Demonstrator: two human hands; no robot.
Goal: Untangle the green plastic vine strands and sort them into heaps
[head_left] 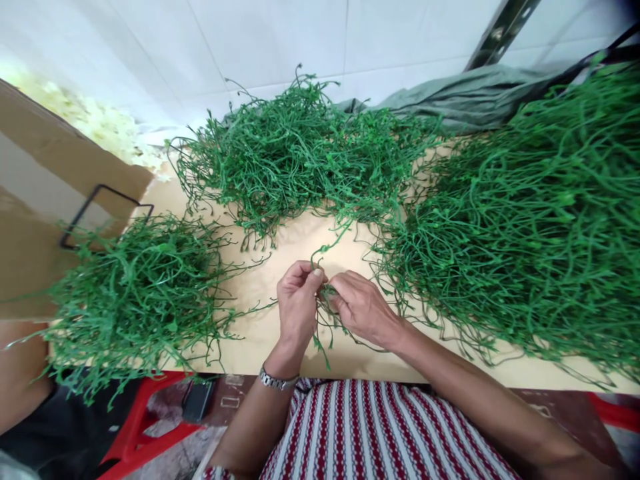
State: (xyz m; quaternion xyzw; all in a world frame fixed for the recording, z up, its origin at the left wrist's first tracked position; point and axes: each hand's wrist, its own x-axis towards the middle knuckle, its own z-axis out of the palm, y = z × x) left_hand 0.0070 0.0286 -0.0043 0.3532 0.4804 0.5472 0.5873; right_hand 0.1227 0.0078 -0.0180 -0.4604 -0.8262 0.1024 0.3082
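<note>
Near the front middle of the table, my left hand (297, 300) pinches a thin green artificial flower stem (326, 249) between thumb and fingers. The stem's upper end curves up and away to the right. My right hand (364, 308) meets the left one, its fingers closed round a small bunch of green stems (329, 291). Stem ends from that bunch hang below both hands. The exact spot where the fingertips meet is partly hidden. A metal watch is on my left wrist.
Green stems lie in a left pile (135, 293), a back pile (300, 153) and a large right pile (540, 227) on the pale tabletop (295, 237). A cardboard box (55, 167) with a black wire frame (83, 217) stands at left. Another person's arm (23, 373) shows lower left.
</note>
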